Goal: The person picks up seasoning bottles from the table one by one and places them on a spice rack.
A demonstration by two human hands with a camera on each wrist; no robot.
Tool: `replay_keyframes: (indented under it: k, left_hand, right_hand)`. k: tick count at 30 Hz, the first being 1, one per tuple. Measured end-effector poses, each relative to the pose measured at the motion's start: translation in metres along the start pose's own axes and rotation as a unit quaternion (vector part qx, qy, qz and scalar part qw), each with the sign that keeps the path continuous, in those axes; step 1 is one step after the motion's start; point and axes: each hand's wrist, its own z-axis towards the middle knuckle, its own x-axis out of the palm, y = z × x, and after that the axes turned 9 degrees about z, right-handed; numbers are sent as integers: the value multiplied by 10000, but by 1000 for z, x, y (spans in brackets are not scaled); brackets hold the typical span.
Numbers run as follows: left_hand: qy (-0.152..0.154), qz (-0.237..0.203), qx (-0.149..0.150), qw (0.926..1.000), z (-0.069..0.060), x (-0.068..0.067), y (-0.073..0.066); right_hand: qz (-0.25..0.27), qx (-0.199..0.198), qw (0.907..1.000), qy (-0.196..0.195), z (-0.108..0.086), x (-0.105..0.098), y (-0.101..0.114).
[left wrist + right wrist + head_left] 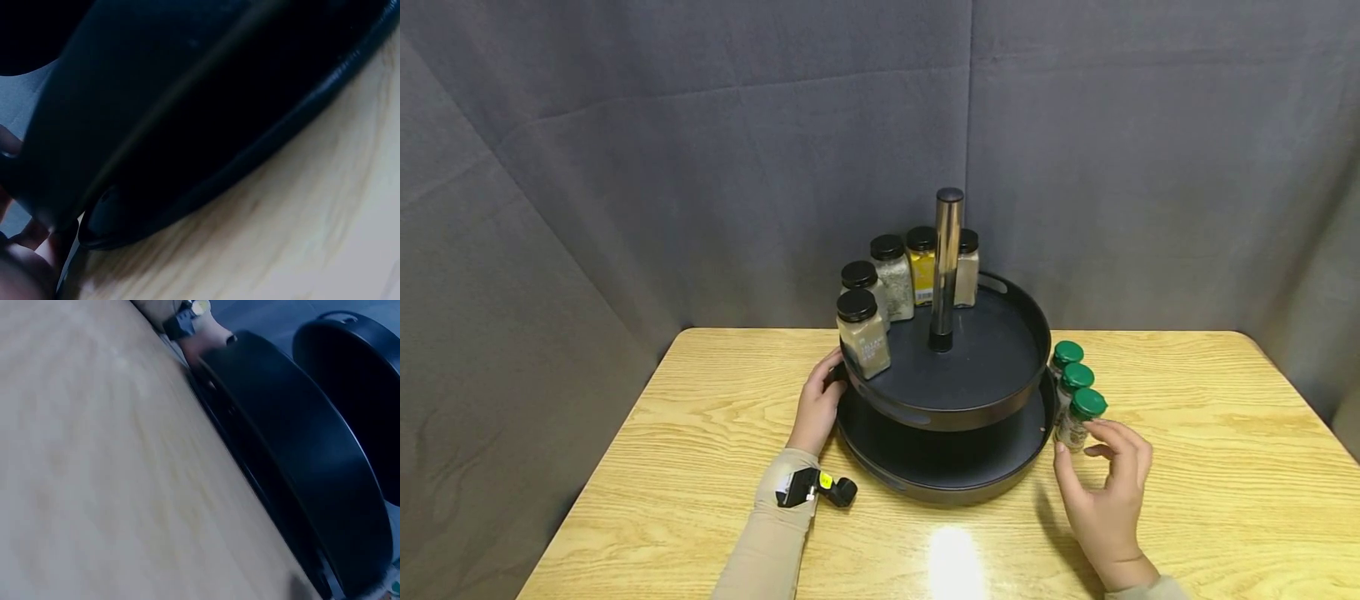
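A black two-tier round tray stand point(992, 358) with a central post is in the middle of the head view. At its left side, my left hand point(817, 404) grips the edge of the lower tray. The fingers point(31, 237) sit against the black wall in the left wrist view. Right of the stand, three green-capped spice jars point(1078, 377) stand in a row. My right hand point(1108, 492) is at the nearest jar point(1072, 434), curved thumb and forefinger spread around its sides, with no clear grip visible. The right wrist view does not show that hand.
Several black-capped square spice jars point(892, 279) line the left and back of the upper tray. A light wooden table point(700, 417) carries everything. Behind it hangs a grey cloth point(700, 167). A small black camera point(811, 487) is strapped on the left wrist.
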Motion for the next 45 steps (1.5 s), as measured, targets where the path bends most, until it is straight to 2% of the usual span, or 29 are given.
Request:
replay_keyframes:
  k: [2, 4, 8, 10, 16, 18, 20, 25, 29, 32, 35, 45]
  left_hand:
    - [-18, 17, 10, 10000, 2, 2, 5]
    - [-47, 5, 19, 10000, 5, 4, 14]
    - [-131, 42, 90, 9999, 11, 10, 34]
    - [-145, 45, 129, 9998, 12, 10, 38]
    - [-134, -3, 69, 9999, 12, 11, 39]
    - [-126, -19, 37, 9999, 12, 10, 36]
    - [-104, -3, 25, 9999, 9, 9, 25]
    - [-27, 46, 1, 10000, 1, 4, 1]
    - [-24, 20, -20, 10000, -1, 2, -2]
    - [-20, -18, -24, 10000, -1, 2, -2]
    - [3, -19, -45, 10000, -1, 1, -1]
    - [-23, -19, -4, 10000, 0, 0, -2]
  right_hand:
    - [-56, 39, 9995, -292, 7, -1, 7]
    - [-137, 227, 9989, -393, 9, -4, 8]
    - [-458, 928, 9943, -252, 3, -13, -10]
    - [-528, 1387, 9888, -146, -1, -17, -21]
    - [-468, 2581, 9645, 303, 0, -25, -29]
    - [-453, 2785, 9585, 403, 2, -25, -30]
    - [-359, 2959, 9537, 402, 2, -24, -33]
    - [-233, 3316, 9426, 303, 1, -24, -39]
    - [-183, 3634, 9311, 245, 1, -23, -42]
    - [-116, 3753, 9265, 231, 1, -22, -43]
    - [-141, 3767, 9260, 214, 1, -22, -44]
    - [-70, 3589, 9333, 112, 1, -18, -48]
